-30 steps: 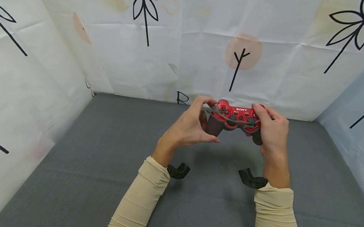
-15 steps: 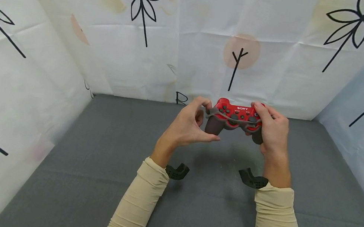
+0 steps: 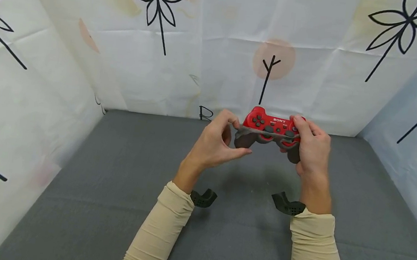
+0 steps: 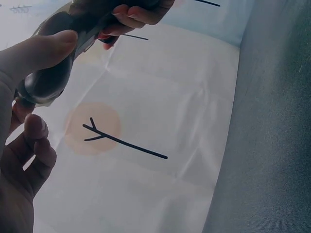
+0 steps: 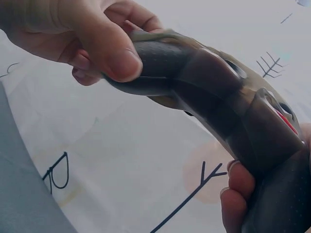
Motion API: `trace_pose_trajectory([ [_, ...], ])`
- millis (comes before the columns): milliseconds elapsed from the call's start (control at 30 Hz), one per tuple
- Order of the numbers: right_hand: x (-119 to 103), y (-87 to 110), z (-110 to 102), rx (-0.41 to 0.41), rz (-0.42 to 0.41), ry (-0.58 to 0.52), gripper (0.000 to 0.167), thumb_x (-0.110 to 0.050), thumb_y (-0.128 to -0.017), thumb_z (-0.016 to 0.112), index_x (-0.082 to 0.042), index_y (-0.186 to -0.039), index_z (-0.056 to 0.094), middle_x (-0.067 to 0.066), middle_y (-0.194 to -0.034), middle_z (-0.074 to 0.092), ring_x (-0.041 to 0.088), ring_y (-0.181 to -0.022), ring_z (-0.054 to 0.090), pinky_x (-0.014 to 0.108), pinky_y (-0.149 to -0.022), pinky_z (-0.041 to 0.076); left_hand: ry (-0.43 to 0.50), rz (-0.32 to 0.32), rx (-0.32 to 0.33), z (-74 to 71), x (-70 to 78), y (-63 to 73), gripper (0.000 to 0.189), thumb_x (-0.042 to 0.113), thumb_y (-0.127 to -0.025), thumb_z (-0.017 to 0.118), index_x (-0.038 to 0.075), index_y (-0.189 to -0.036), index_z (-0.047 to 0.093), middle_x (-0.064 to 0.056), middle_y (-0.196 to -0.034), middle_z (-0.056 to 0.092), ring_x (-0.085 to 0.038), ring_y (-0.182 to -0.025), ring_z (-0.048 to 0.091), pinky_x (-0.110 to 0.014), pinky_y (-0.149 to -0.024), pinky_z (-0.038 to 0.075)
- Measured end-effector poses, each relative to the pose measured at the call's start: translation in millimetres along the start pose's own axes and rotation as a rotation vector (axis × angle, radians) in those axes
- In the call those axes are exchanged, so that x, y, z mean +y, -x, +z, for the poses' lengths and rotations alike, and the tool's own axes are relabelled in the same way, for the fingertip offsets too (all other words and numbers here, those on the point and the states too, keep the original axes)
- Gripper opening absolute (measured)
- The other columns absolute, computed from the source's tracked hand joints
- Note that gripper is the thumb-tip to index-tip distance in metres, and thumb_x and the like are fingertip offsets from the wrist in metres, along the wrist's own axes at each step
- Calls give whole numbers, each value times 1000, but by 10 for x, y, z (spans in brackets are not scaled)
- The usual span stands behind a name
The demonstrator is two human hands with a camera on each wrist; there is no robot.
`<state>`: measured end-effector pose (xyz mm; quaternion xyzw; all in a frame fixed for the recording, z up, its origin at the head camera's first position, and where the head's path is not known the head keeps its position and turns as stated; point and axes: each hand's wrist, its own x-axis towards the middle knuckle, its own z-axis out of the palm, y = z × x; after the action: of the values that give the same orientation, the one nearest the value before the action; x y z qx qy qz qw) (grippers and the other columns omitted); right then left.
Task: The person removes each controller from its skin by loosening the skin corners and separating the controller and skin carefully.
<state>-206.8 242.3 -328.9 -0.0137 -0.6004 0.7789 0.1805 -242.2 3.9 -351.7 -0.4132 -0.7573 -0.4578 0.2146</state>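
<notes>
A red game controller marked SONY is held up in the head view, with a dark grey rubbery cover round its lower side and grips. My left hand pinches the cover at the left grip. Its index finger is at the cover's upper edge and its thumb lies below. In the left wrist view the thumb presses the dark grip. My right hand grips the controller's right end, thumb on top. The cover's dark underside spans both hands in the right wrist view, hiding most of the red face.
A grey cloth-like surface lies below the hands. White sheets with plant drawings stand behind and at both sides. A black wrist mount sits on the left wrist, another on the right.
The controller's left end has tipped upward, and more of its red face shows there. The cover's edge at the left has slid lower. Both hands keep nearly the same places.
</notes>
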Motion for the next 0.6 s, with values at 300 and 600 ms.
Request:
trace_pose_trajectory([
  [300,16,-12,32,51,-29,-59,22,-29,-96,72,-8,-98,76,2,-69,71,14,-46,64,25,-48,55,-18,-31,-42,19,15,-9,85,17,-81,88,12,-154,43,-5,-148,47,-8,-72,58,-19,-72,54],
  [600,2,-7,-1,46,-21,-90,25,-29,-96,72,-5,-101,76,1,-69,71,14,-45,64,24,-48,55,-23,84,64,13,3,-20,66,10,-79,88,3,-139,62,-9,-131,63,-8,-63,56,-18,-68,53],
])
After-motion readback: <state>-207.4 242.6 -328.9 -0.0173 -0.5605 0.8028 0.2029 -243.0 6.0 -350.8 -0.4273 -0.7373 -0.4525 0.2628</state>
